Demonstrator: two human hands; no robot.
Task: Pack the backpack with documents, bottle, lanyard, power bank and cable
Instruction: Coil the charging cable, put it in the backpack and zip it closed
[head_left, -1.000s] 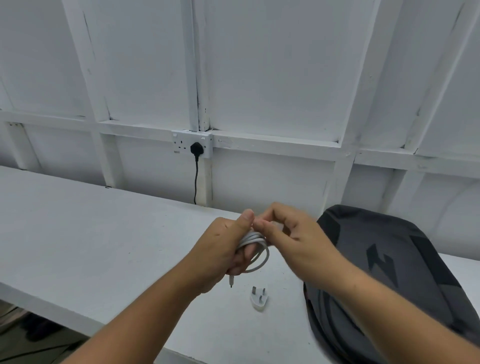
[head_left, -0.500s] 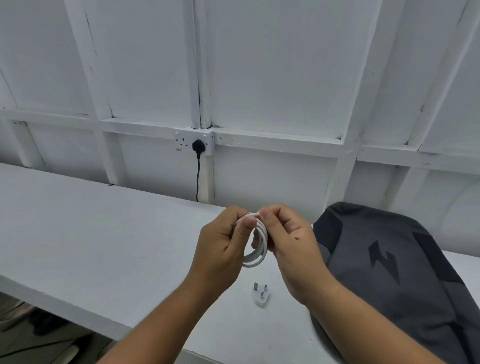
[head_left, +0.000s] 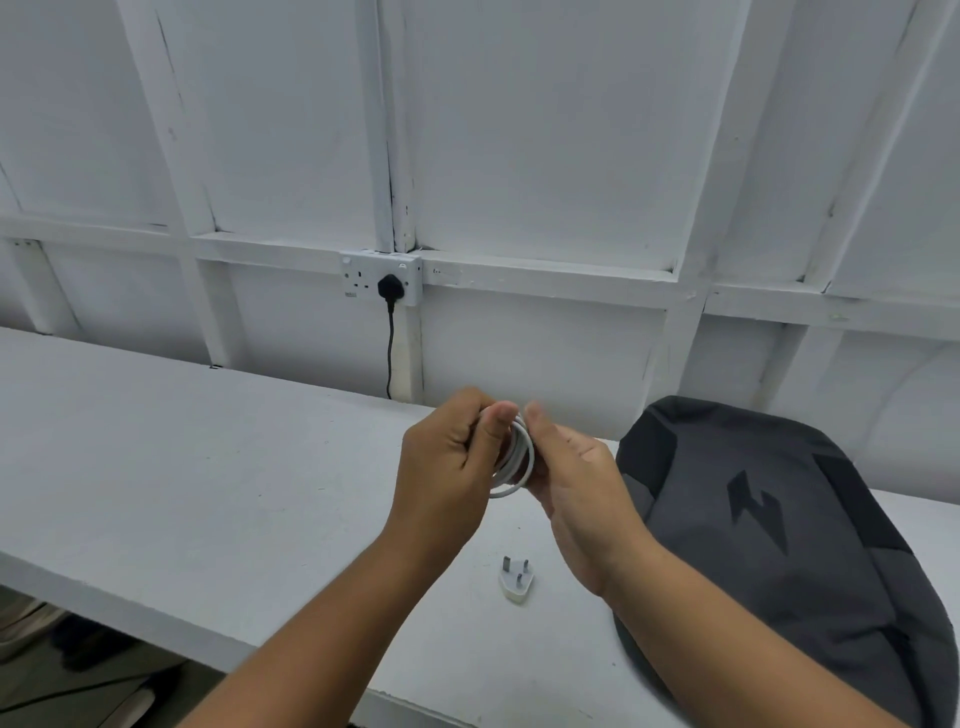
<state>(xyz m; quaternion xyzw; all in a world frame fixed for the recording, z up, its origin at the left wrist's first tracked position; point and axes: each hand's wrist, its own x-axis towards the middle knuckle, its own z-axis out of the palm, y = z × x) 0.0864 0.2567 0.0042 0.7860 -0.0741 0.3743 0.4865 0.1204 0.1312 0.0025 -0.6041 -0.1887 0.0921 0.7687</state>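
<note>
while both hands grip the cable, plug (white) lies beside backpack.

White cable coiled; grey backpack lying flat, closed.

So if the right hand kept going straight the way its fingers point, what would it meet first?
The coiled white cable, which the right hand already touches; just past it is the left hand. Depth beyond that is unclear.
</note>
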